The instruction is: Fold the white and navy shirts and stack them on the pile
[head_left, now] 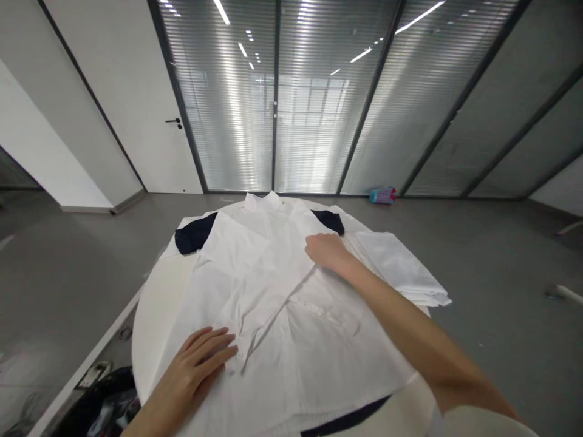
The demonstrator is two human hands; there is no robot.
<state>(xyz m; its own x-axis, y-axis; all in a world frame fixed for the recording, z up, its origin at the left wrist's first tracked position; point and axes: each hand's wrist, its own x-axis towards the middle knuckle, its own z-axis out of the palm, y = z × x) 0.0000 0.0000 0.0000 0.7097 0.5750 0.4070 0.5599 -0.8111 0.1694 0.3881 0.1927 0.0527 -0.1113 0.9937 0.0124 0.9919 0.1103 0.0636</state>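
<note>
One round white table (155, 303) carries everything in hand; beyond it a grey floor runs to a wall of glass panels with closed blinds (319, 109) and a white door (150, 121) at left. Largest item on the table: a white button-up shirt (273, 303), spread front-up, collar pointing away from the wearer of the camera, chest pocket visible (fabric creased along the front placket). Under it lies a dark navy garment (194, 233), showing at both shoulders and again at the near hem. To the right, touching the shirt's edge, sits a stack of folded white cloth (401, 270).

Left hand (203, 358): flat, fingers spread, palm down on the lower left front panel just beside the placket; pressing, gripping nothing. Right hand (325, 250): arm stretched across the shirt, fingers curled at the upper right chest near the shoulder; whether they pinch cloth or only rest on it cannot be told.

Small items: a blue-and-pink bottle (382, 195) lying on the floor by the glass.
</note>
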